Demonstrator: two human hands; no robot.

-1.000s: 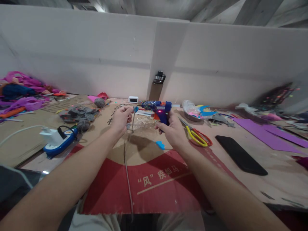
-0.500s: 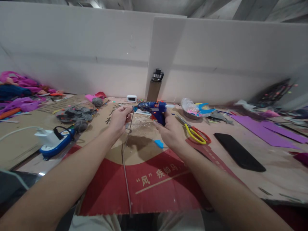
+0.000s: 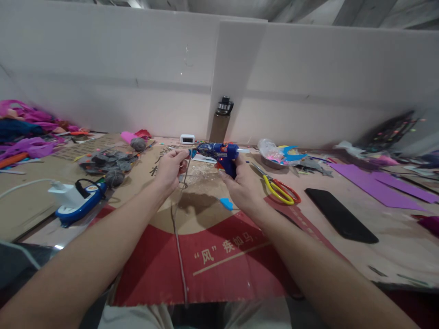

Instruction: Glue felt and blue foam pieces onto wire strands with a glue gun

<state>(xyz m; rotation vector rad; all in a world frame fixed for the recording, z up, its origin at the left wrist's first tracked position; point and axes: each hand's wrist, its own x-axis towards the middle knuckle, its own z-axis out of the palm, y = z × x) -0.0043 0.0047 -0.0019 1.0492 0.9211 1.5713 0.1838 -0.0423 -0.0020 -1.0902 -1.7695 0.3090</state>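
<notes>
While right hand (image 3: 242, 186) grips glue gun (image 3: 219, 151) | left hand (image 3: 169, 168) pinches cord (image 3: 174, 233) (nozzle just beside)

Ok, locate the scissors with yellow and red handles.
Head view: the scissors with yellow and red handles lie on the table just right of the right hand gripping the blue glue gun, left of the flat black slab.

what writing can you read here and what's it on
"风" 疾如马: white print on the red part of the cardboard sheet; anything further is hidden.
Black characters on its brown part beside the left hand holding string: partly hidden, unreadable.
White clock display: too small.
Glue gun in the right hand: no readable label.
</notes>
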